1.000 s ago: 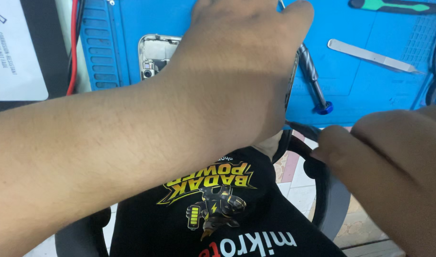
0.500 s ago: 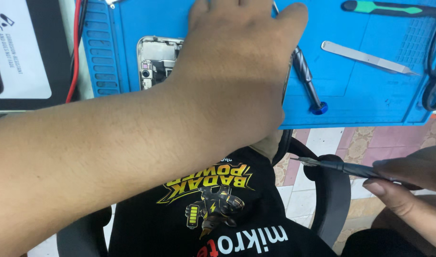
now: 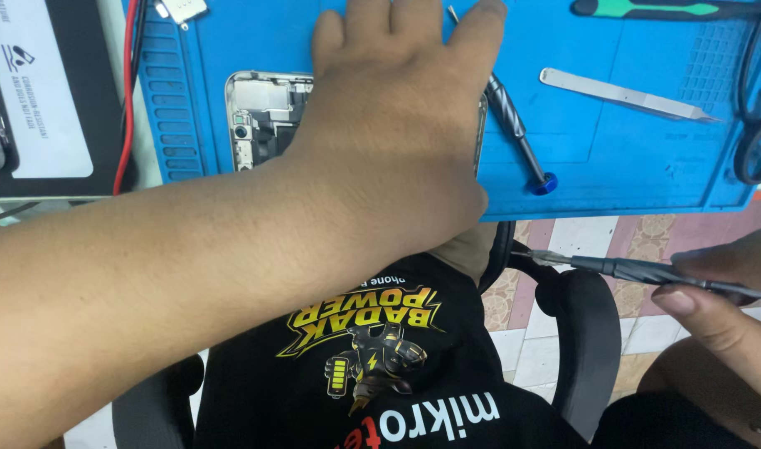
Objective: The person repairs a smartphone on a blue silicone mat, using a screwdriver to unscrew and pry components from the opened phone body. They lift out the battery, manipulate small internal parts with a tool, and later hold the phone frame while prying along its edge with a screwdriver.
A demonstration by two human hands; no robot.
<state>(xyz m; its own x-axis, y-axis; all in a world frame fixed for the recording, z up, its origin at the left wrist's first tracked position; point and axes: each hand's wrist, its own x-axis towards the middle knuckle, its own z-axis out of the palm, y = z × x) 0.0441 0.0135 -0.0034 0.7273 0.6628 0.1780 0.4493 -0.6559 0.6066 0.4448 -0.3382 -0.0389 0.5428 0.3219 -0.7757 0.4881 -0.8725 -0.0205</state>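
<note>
My left hand [image 3: 397, 125] lies flat, fingers spread, on an opened phone [image 3: 264, 116] that rests on the blue work mat [image 3: 613, 166]. Only the phone's left part with its bare inner parts shows; the rest is under my palm. My right hand [image 3: 721, 291] is at the lower right, below the table edge, with its fingers closed on a thin dark tool [image 3: 621, 268] whose metal tip points left. A screwdriver with a blue end cap [image 3: 517, 133] lies on the mat just right of my left hand.
Metal tweezers [image 3: 621, 94], a green-handled tool [image 3: 655, 10] and black scissors [image 3: 758, 125] lie on the mat's right side. A black-and-white device [image 3: 39, 91] with red and black wires [image 3: 129, 91] stands at the left. Below are a black office chair [image 3: 584, 341] and tiled floor.
My right hand has dropped from the table edge to the lower right and now shows the thin tool in its fingers. My left hand has stayed on the phone.
</note>
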